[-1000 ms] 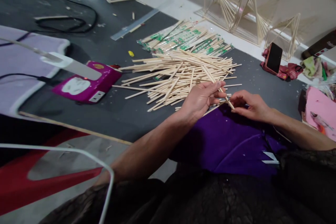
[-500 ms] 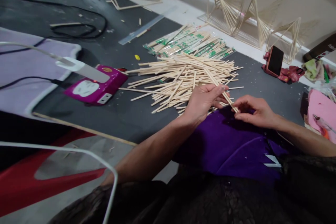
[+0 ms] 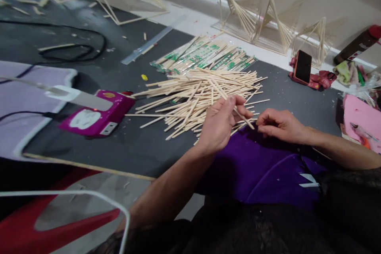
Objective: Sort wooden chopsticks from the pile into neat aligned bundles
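Observation:
Pale wooden chopsticks [image 3: 220, 89] slant out of my left hand [image 3: 218, 121], pinched between its thumb and fingers. Their lower ends point toward my right hand [image 3: 278, 125]. That hand is a short way from the ends, with its fingers loosely curled, thumb and fingertips slightly apart and nothing visible between them. Under and behind my left hand, a loose pile of chopsticks [image 3: 181, 107] spreads across the dark grey table [image 3: 119, 154]. Clear wrappers with green print [image 3: 205, 53], holding more chopsticks, lie just behind the pile.
A magenta power strip [image 3: 98, 115] with a white plug sits left of the pile. Behind are a clear ruler [image 3: 151, 41] and stick frames [image 3: 268, 27] along the wall. On the right lie a phone [image 3: 303, 65], a dark bottle [image 3: 357, 45] and a pink pad [image 3: 361, 119].
My right hand has come away from the lower ends of the chopsticks, which stay in my left hand. The whole view has shifted a little, with the table's things lower and further left.

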A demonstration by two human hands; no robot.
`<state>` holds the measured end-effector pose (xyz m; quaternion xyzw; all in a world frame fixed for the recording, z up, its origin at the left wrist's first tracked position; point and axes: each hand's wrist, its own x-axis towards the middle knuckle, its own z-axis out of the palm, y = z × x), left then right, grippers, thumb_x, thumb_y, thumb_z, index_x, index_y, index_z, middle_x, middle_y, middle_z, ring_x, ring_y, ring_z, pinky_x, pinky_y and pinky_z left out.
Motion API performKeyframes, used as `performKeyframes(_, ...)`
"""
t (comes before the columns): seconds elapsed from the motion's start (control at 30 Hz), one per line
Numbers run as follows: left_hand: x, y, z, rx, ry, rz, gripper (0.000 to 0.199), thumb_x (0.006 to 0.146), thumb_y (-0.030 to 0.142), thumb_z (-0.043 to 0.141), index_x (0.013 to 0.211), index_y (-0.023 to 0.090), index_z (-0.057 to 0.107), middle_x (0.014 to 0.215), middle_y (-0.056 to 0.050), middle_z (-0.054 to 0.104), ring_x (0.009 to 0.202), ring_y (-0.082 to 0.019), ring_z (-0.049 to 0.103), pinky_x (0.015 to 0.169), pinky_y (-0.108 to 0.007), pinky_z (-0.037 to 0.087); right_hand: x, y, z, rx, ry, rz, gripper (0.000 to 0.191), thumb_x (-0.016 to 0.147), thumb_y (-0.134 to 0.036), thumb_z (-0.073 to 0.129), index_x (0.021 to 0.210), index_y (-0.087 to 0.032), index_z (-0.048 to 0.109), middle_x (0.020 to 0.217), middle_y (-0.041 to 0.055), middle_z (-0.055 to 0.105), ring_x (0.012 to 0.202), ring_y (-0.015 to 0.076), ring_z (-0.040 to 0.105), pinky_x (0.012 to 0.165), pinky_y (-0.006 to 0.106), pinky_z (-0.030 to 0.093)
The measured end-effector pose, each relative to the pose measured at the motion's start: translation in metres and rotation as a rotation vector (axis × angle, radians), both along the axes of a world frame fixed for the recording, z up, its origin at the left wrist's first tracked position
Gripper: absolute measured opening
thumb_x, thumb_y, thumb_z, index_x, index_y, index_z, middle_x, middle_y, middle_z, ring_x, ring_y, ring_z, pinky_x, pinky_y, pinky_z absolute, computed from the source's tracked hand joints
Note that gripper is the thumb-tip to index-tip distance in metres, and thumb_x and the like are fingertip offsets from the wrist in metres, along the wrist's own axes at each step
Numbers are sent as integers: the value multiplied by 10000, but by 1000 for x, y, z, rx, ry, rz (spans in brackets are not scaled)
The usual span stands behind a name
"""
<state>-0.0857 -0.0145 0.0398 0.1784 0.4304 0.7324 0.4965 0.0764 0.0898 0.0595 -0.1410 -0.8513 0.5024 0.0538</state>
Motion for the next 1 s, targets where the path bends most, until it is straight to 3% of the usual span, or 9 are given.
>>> performKeyframes(0.1,-9,0,8,2,-47,128,223,880,326,614,728,172,560,477,94,341,381,-45,352,402,-144,372,-3,22,7,199,-61,-20,92,890,-250,546,872,-169,585,720,-17,627,625,87,560,630,224,414)
performKeyframes(0.2,-14,0,12,-32,-78,122,214,917,255,532,722,168,545,480,98,279,364,-34,203,332,-119,186,-18,49,5,436,-108,-55,101,875,-208,535,855,-156,619,760,11,654,668,104,558,652,236,388)
performKeyframes(0.33,-10,-1,11,-50,-80,78,193,896,258,555,726,167,562,484,93,281,373,-35,190,330,-119,166,-55,70,-11,712,-179,-134,137,880,-205,532,907,-153,656,909,58,693,789,148,582,681,258,363)
performKeyframes(0.47,-10,0,9,-53,-89,84,192,853,298,627,720,169,578,494,91,284,380,-32,205,336,-123,178,-79,72,-21,900,-313,-162,227,908,-276,518,1054,-163,649,1103,95,677,871,196,594,631,272,313)
performKeyframes(0.57,-13,-1,9,-35,-96,103,195,843,318,647,722,176,589,499,88,284,385,-37,213,341,-133,190,-80,74,-21,932,-373,-142,221,918,-256,498,1057,-181,653,1095,83,682,862,191,593,618,268,296)
performKeyframes(0.77,-17,-5,13,2,-97,144,202,840,334,662,721,182,606,501,81,288,392,-44,222,344,-145,201,-54,77,-19,858,-290,-58,160,897,-193,529,978,-172,665,994,59,692,853,166,586,660,256,323)
performKeyframes(0.93,-16,-5,15,-12,-89,146,193,835,330,663,727,180,608,497,81,301,389,-44,231,344,-145,210,-37,63,-19,832,-274,201,203,939,-265,507,970,-174,686,1002,57,665,787,139,561,626,247,306)
performKeyframes(1.0,-16,-4,14,-17,-82,159,192,833,327,663,729,180,598,493,85,300,387,-42,235,345,-140,217,-42,62,-18,823,-250,213,243,954,-309,492,954,-172,693,998,61,661,780,137,555,632,249,311)
